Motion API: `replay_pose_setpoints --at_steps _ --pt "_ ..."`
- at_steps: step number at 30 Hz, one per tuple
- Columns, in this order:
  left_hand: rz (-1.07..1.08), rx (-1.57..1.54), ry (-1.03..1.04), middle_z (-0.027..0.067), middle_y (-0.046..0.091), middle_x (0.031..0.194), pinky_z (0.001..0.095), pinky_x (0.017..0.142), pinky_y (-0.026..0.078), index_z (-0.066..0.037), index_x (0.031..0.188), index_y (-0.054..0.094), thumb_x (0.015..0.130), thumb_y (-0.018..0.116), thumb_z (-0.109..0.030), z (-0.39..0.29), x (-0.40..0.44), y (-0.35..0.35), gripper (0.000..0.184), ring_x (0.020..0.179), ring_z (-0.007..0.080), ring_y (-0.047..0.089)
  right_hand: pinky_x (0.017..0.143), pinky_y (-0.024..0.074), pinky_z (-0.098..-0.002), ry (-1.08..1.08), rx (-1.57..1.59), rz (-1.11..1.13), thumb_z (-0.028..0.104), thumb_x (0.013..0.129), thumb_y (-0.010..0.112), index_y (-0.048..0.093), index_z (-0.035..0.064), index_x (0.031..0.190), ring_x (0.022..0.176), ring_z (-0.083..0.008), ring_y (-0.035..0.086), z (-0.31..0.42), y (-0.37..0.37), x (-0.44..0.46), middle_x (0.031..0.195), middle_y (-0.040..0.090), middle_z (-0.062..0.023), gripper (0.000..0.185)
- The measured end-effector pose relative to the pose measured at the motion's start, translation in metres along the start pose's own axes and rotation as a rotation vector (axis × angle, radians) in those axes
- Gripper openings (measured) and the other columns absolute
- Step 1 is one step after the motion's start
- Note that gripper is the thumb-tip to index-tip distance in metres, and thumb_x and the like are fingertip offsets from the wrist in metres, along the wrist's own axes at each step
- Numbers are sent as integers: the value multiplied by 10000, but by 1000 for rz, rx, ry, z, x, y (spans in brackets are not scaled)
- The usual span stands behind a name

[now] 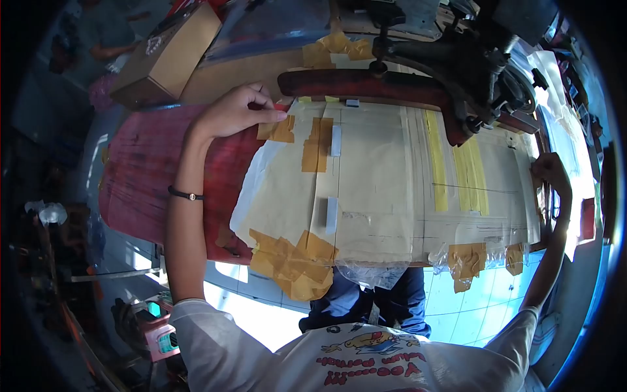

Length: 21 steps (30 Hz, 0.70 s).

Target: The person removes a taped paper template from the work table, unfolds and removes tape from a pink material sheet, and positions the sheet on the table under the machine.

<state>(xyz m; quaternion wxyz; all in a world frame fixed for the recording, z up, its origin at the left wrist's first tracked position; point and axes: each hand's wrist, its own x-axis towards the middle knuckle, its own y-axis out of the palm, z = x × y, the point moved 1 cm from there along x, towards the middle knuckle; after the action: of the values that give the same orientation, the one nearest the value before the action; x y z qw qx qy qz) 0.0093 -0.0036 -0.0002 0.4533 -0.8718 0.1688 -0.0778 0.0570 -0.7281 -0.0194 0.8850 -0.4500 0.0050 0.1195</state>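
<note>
A large cream paper sheet (pixel 375 170) covers a long board in front of me, with pencil lines, yellow strips (pixel 469 176) and brown tape (pixel 294 264) on it. My left hand (pixel 245 111) is at its upper left corner, beside a patch of brown tape (pixel 277 129). The thumb and fingers pinch together there; what lies between them is too small to tell. At the sheet's right edge is my right hand (pixel 554 173), its fingers curled against the border. Whether they hold the paper is unclear. Small pale blocks (pixel 335 141) lie on the sheet.
Over the board's far side extends a dark metal clamp (pixel 457 62) with a reddish-brown bar (pixel 366 86). Red material (pixel 150 170) covers the left end. A cardboard box (pixel 173 55) stands at the back left, near another person (pixel 108 39). Clear plastic (pixel 372 273) hangs at the near edge.
</note>
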Motion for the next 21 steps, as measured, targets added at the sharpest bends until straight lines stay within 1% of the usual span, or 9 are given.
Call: replay_pose_setpoints --at_steps 2,3,5,6,9,15,19,20,21 --pt "26 -9 7 34 500 827 285 793 405 1 873 719 805 712 -427 -14 3 0 434 811 154 481 633 477 -250 -55 -36 -12 54 757 686 602 48 813 699 -86 575 -11 -9 0 734 604 -15 101" --pt "26 -49 -9 37 504 829 288 786 406 6 870 715 805 712 -426 7 -4 7 437 807 156 482 637 476 -250 7 -50 9 55 758 686 601 48 807 698 -86 574 5 -1 0 736 602 -13 98" --pt "29 -56 -36 42 511 835 293 772 408 15 865 709 806 710 -424 7 -5 4 443 799 161 484 644 474 -252 107 -17 16 58 761 686 600 49 796 696 -88 572 12 1 -1 740 599 -9 94" --pt "29 -29 -29 52 524 842 303 764 409 20 858 705 805 712 -418 6 -5 2 441 796 171 492 661 470 -256 84 -1 50 75 772 686 600 48 788 706 -94 567 28 5 -2 750 600 -10 92" --pt "-2 -16 13 59 531 845 314 763 408 19 856 704 807 711 -415 8 -4 3 437 797 184 497 676 468 -264 59 -70 22 97 783 685 599 47 793 719 -98 562 25 4 -2 758 600 -11 99" --pt "32 -32 -8 75 537 860 323 788 414 21 865 700 800 712 -439 7 -5 2 465 818 200 510 669 463 -268 -39 -101 67 123 796 684 602 48 783 707 -97 548 16 1 1 740 581 -4 112" --pt "35 -20 -25 80 541 865 328 808 417 23 856 696 802 708 -446 7 -4 2 473 835 205 516 643 452 -262 38 -57 67 144 797 688 611 45 778 683 -95 539 23 3 -1 715 569 1 127" --pt "31 -23 -23 81 541 865 331 813 416 25 850 694 803 707 -446 7 -4 2 474 838 207 516 640 447 -259 -32 -78 55 149 793 691 617 43 772 679 -91 538 17 2 1 704 568 3 131" --pt "28 -27 -22 81 541 864 333 818 416 26 844 692 804 706 -447 7 -5 2 475 841 208 517 637 446 -259 -24 -87 59 147 791 691 617 42 769 677 -90 537 19 3 1 703 569 3 130"
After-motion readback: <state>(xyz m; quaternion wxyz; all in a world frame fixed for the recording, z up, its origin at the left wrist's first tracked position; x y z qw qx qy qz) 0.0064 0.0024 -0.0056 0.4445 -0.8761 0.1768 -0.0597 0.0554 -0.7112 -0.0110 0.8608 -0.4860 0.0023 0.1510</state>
